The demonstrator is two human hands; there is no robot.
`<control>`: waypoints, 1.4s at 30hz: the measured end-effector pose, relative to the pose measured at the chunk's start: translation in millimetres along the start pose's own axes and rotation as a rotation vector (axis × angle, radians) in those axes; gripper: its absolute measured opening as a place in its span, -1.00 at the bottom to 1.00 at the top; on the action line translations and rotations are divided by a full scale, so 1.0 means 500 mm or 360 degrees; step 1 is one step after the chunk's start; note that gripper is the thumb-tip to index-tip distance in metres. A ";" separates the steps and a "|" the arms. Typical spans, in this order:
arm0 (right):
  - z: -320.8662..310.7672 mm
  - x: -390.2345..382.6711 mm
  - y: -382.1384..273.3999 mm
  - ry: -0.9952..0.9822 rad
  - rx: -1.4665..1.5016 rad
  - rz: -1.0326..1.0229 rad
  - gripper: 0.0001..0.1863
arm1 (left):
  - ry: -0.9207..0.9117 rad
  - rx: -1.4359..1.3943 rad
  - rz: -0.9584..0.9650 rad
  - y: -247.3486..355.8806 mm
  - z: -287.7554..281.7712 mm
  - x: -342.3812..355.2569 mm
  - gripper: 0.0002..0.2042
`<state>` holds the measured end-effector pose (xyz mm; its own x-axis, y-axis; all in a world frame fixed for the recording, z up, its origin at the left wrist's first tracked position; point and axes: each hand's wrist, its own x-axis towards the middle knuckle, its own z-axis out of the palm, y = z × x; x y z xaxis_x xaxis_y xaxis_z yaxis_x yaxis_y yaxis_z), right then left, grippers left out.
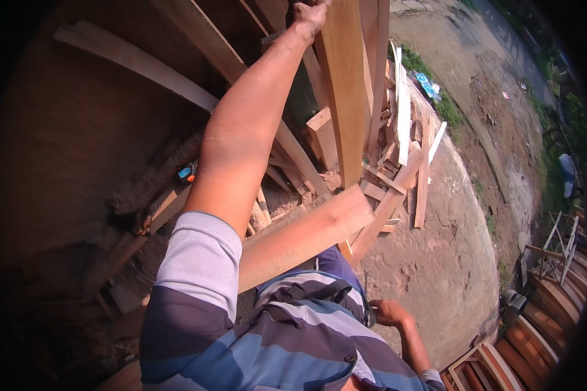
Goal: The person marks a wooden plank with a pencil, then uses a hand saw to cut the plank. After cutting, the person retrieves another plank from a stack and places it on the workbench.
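My left arm reaches up to the top edge of the head view. There my left hand point(310, 17) is closed at the edge of a tall yellowish wooden board point(347, 85), which stands on end among other boards; part of the hand is cut off by the frame. My right hand point(390, 313) hangs low beside my hip with its fingers curled in. A small dark shape shows at those fingertips, but I cannot make out what it is. Between my body and the upright board, a wide pinkish plank point(310, 238) lies slantwise in front of my waist.
Several long planks point(137, 62) lean in the shade at the left. Offcuts and thin strips point(404, 140) are heaped right of the upright board, on a rough concrete slab point(437, 274). Curved wooden pieces point(535, 345) stand in a row at the lower right.
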<state>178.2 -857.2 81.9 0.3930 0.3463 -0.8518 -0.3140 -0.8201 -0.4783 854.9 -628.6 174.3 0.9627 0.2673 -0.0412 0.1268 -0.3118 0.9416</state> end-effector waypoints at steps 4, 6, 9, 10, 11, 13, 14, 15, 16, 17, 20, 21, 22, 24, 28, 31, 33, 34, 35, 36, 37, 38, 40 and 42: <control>0.049 0.051 0.034 0.0169 0.0334 -0.0228 -0.58 | 0.0032 -0.0104 0.0509 -0.056 -0.062 -0.101 -0.09; 0.062 0.095 0.039 0.0244 0.0530 -0.0211 -0.55 | -0.0099 -0.0328 0.0630 -0.126 -0.102 -0.182 -0.15; 0.061 0.140 0.048 0.0224 0.0485 -0.0109 -0.51 | -0.0271 -0.0513 0.0420 -0.265 -0.185 -0.348 -0.31; 0.054 0.142 0.053 0.0225 0.0449 -0.0141 -0.50 | -0.0288 -0.0541 0.0395 -0.309 -0.220 -0.407 -0.35; 0.045 0.147 0.055 0.0249 0.0420 -0.0260 -0.53 | -0.0264 -0.0542 0.0351 -0.353 -0.259 -0.470 -0.37; 0.010 0.135 0.064 -0.0005 0.1142 0.0308 -0.64 | -0.0224 -0.0532 0.0133 -0.431 -0.349 -0.580 -0.41; -0.013 0.127 0.065 0.0076 0.1249 0.0298 -0.64 | -0.0154 -0.0478 0.0107 -0.470 -0.396 -0.634 -0.43; -0.038 0.119 0.063 0.0150 0.1288 0.0358 -0.64 | -0.0045 -0.0457 0.0089 -0.506 -0.441 -0.689 -0.47; -0.064 0.115 0.054 0.0289 0.1141 0.0354 -0.59 | 0.0000 -0.0364 -0.0029 -0.539 -0.496 -0.739 -0.49; -0.094 0.112 0.041 0.0359 0.0954 0.0315 -0.52 | 0.0108 -0.0304 -0.0095 -0.568 -0.546 -0.798 -0.51; -0.160 0.135 -0.051 0.0608 0.0962 -0.0182 -0.41 | 0.0431 0.0141 -0.0314 -0.637 -0.679 -0.967 -0.55; -0.179 0.146 -0.095 0.0661 0.0903 -0.0404 -0.40 | 0.0535 0.0254 -0.0336 -0.657 -0.717 -1.020 -0.57; -0.204 0.168 -0.146 0.0632 0.0780 -0.0553 -0.45 | 0.0697 0.0272 -0.0275 -0.681 -0.746 -1.061 -0.58; -0.230 0.232 -0.270 0.0751 0.0597 -0.0759 -0.64 | 0.0940 0.0403 -0.0499 -0.724 -0.801 -1.151 -0.53; -0.255 0.427 -0.540 0.1264 -0.0277 -0.1276 -0.75 | 0.1342 0.0563 -0.0626 -0.801 -0.866 -1.296 -0.45; -0.258 0.613 -0.705 0.1311 -0.0478 -0.1547 -0.71 | 0.1540 0.0539 -0.0818 -0.836 -0.899 -1.374 -0.39; -0.265 0.732 -0.786 0.1419 -0.0865 -0.1585 -0.68 | 0.1682 0.0261 -0.0893 -0.844 -0.917 -1.415 -0.36; -0.266 0.783 -0.813 0.1184 -0.0741 -0.1306 -0.66 | 0.1676 0.0338 -0.0905 -0.842 -0.922 -1.438 -0.35; -0.270 0.829 -0.842 0.1335 -0.0934 -0.1346 -0.65 | 0.1700 0.0444 -0.0990 -0.838 -0.926 -1.461 -0.34; -0.278 0.860 -0.854 0.1374 -0.1005 -0.1254 -0.64 | 0.1681 0.0336 -0.1045 -0.841 -0.926 -1.468 -0.33; -0.280 0.885 -0.870 0.1378 -0.1140 -0.1097 -0.63 | 0.1718 0.0282 -0.1062 -0.843 -0.924 -1.476 -0.32; -0.276 0.899 -0.878 0.1514 -0.1302 -0.1101 -0.61 | 0.1840 0.0206 -0.1163 -0.842 -0.921 -1.488 -0.31; -0.276 0.900 -0.879 0.1504 -0.1297 -0.1255 -0.59 | 0.1947 0.0053 -0.1163 -0.848 -0.904 -1.488 -0.26; -0.278 0.888 -0.874 0.1443 -0.1379 -0.1304 -0.58 | 0.2030 0.0012 -0.1131 -0.863 -0.892 -1.462 -0.18</control>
<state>609.7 -408.5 -57.6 0.6919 0.7049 0.1562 0.7211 -0.6643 -0.1968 -10.0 -282.7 -52.7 -0.1623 0.9727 -0.1656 0.4803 0.2245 0.8479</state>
